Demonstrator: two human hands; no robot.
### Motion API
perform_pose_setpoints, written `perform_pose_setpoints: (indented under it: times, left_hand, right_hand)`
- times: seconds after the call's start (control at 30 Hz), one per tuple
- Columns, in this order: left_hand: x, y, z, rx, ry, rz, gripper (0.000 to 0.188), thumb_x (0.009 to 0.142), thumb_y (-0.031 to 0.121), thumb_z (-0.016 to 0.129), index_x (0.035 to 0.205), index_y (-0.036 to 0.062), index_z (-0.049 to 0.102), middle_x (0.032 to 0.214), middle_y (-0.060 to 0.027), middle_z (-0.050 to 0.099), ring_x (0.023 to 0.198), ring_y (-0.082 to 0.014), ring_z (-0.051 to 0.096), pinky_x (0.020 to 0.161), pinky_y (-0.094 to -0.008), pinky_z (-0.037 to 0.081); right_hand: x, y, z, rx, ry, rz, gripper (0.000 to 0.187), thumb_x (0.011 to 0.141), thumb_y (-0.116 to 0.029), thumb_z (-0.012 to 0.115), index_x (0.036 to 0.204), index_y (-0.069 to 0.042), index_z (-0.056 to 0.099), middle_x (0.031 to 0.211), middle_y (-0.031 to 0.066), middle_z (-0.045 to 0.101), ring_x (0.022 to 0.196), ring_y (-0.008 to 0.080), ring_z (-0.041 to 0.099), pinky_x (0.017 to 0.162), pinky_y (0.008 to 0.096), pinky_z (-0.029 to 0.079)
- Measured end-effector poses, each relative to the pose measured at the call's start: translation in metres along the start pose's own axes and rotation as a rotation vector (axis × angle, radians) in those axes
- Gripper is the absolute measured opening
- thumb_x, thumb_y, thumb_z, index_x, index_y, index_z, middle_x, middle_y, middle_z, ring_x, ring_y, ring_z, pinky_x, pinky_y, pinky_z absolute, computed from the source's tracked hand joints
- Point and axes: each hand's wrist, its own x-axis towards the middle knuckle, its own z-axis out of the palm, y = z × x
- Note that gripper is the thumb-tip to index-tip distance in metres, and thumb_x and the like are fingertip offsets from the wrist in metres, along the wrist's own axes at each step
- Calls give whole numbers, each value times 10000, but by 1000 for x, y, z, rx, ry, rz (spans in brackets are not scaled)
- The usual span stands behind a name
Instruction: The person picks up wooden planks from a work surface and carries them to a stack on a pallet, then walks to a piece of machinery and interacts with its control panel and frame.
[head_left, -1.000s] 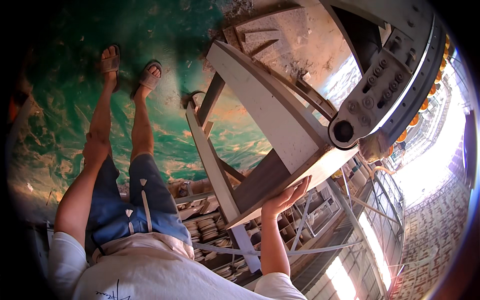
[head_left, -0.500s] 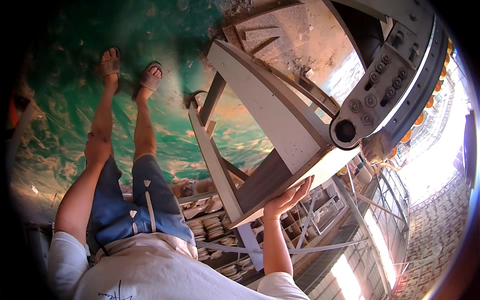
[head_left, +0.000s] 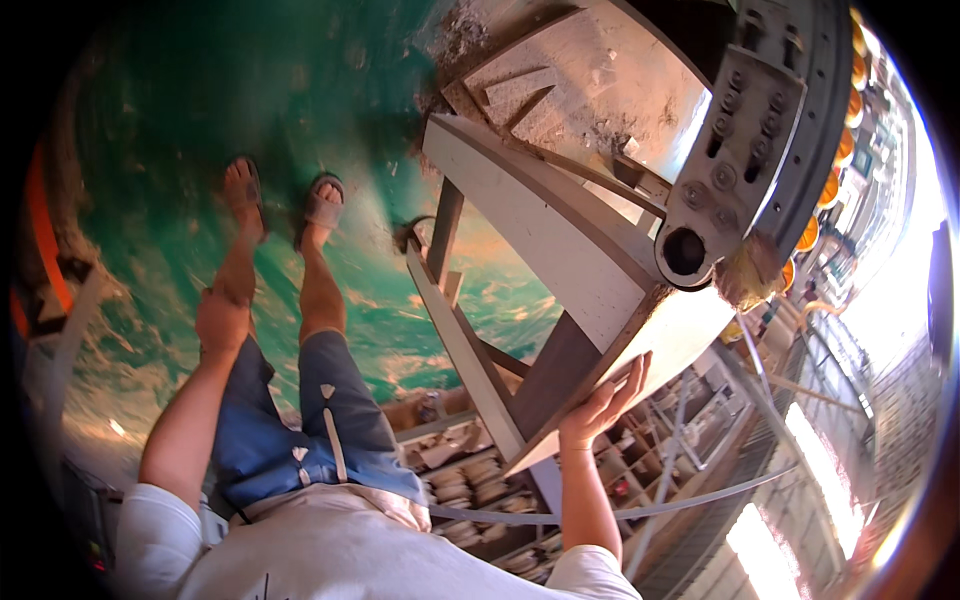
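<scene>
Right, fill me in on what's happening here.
A person in blue shorts and sandals stands on a green floor beside a large machine frame. The right hand is pressed flat against the end of a pale slanted beam, fingers spread. The left hand rests on the left knee. Above the beam sits a grey bolted metal plate with a round hole.

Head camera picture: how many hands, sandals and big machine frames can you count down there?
Bare hands: 2, the left hand on a knee and the right hand touching the frame's edge
Grey sandals: 2, left sandal and right sandal
Pale grey metal machine frame: 1
Total: 5
</scene>
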Motion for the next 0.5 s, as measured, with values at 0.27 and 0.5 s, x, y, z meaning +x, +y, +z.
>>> perform_pose_setpoints:
  times: [0.27, 0.5]
  left_hand:
    - [141, 60, -73, 229, 44, 325, 311, 855, 255, 648, 1079, 46, 699, 1100, -190, 685, 1063, -367, 655, 862, -489, 544]
    - [360, 104, -64, 318, 72, 633, 342, 860, 303, 681, 1123, 85, 703, 1117, -154, 720, 1093, -349, 658, 932, -464, 528]
  right_hand:
    - [100, 18, 4, -60, 198, 31, 404, 1026, -202, 546, 1348, 42, 542, 1335, 210, 582, 1241, 379, 526, 1078, 459, 395]
    - [96, 7, 6, -58, 194, -25, 476, 1040, -337, 482, 1346, 12, 586, 1461, 230, 507, 1429, 391, 395, 1177, 467, 297]
